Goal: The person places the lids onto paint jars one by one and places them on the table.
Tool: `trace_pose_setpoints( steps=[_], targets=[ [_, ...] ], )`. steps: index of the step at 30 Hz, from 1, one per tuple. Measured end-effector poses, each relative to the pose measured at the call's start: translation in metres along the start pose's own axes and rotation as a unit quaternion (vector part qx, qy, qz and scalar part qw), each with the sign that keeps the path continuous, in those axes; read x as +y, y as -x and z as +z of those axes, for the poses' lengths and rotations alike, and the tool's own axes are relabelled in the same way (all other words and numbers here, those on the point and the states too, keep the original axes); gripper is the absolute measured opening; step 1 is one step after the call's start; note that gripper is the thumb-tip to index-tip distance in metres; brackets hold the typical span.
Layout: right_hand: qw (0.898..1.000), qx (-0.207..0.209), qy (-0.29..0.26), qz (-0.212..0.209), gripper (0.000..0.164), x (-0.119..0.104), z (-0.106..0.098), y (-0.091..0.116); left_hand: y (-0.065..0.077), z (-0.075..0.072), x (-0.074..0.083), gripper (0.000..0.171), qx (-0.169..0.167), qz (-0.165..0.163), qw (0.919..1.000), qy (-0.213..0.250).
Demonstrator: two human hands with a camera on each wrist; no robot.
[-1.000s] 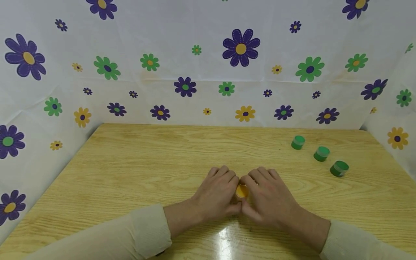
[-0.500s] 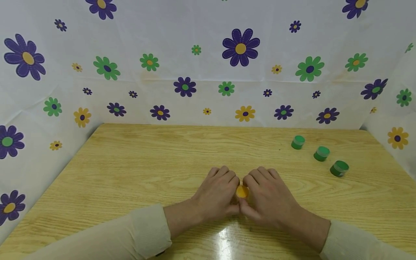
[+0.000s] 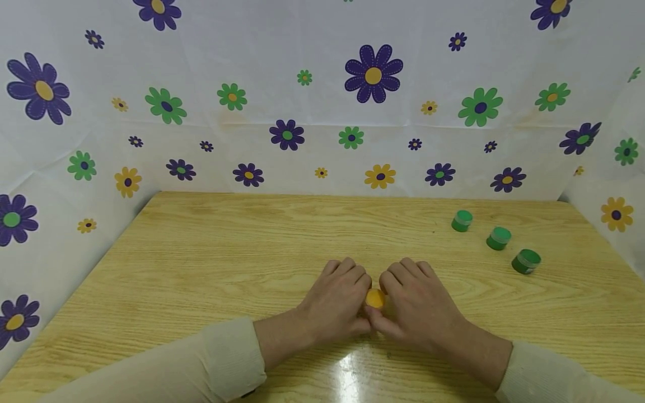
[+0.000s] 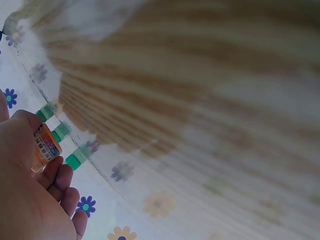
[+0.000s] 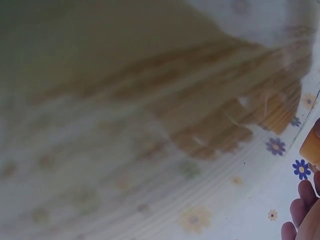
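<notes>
A small orange paint jar (image 3: 375, 298) stands between the two hands at the front middle of the table. My left hand (image 3: 335, 299) grips its left side, with thumb and fingers on it. In the left wrist view, the label on the jar (image 4: 47, 146) shows beside the left thumb. My right hand (image 3: 420, 305) holds the jar from the right, its thumb at the near edge of the orange top and its fingers curled beyond. At the right wrist view's edge, only part of the jar (image 5: 311, 150) and some right fingers (image 5: 299, 212) are visible.
Three green paint jars stand in a slanting row at the back right: the far one (image 3: 462, 221), the middle one (image 3: 499, 238) and the near one (image 3: 526, 261). A flowered cloth (image 3: 302, 33) hangs behind and beside the wooden table (image 3: 227, 240).
The right fingers have shifted slightly right from the jar's far edge, while the right thumb has slid left along its near side. The left hand keeps its place.
</notes>
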State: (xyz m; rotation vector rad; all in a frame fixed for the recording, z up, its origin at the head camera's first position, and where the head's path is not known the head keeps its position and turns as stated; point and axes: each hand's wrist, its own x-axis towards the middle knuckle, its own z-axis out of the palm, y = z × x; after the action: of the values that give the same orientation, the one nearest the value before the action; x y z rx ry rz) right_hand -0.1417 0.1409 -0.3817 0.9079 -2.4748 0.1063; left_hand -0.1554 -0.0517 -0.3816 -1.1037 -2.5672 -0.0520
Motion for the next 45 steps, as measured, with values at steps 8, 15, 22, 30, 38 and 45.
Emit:
trace_pose_setpoints(
  steps=[8, 15, 22, 30, 38, 45],
  targets=[
    [1.0, -0.002, 0.004, 0.0, 0.045, 0.0003, -0.0003, 0.0007, 0.0, -0.0004, 0.0008, 0.037, -0.009, 0.004, 1.0, 0.004],
    [1.0, -0.001, -0.02, 0.024, 0.04, -0.0015, -0.0024, -0.0001, 0.0001, -0.0009, 0.0009, 0.039, -0.014, 0.0, 0.9999, -0.001],
    [0.999, 0.001, -0.037, 0.012, 0.029, -0.0013, -0.0015, 0.0006, -0.0001, -0.0007, 0.0013, 0.036, -0.012, -0.005, 0.9997, 0.019],
    [1.0, 0.004, -0.029, 0.011, 0.027, -0.0013, -0.0024, -0.0007, -0.0003, -0.0012, 0.0011, 0.036, -0.008, 0.0, 0.9998, 0.018],
    [0.999, -0.01, -0.021, 0.023, 0.029, -0.0024, -0.0034, -0.0008, 0.0003, 0.0003, 0.0007, 0.038, -0.003, 0.001, 0.9999, 0.012],
    [1.0, -0.008, -0.017, 0.021, 0.033, -0.0018, -0.003, -0.0006, 0.0003, 0.0, 0.0006, 0.037, -0.008, 0.002, 0.9999, 0.01]
  ],
)
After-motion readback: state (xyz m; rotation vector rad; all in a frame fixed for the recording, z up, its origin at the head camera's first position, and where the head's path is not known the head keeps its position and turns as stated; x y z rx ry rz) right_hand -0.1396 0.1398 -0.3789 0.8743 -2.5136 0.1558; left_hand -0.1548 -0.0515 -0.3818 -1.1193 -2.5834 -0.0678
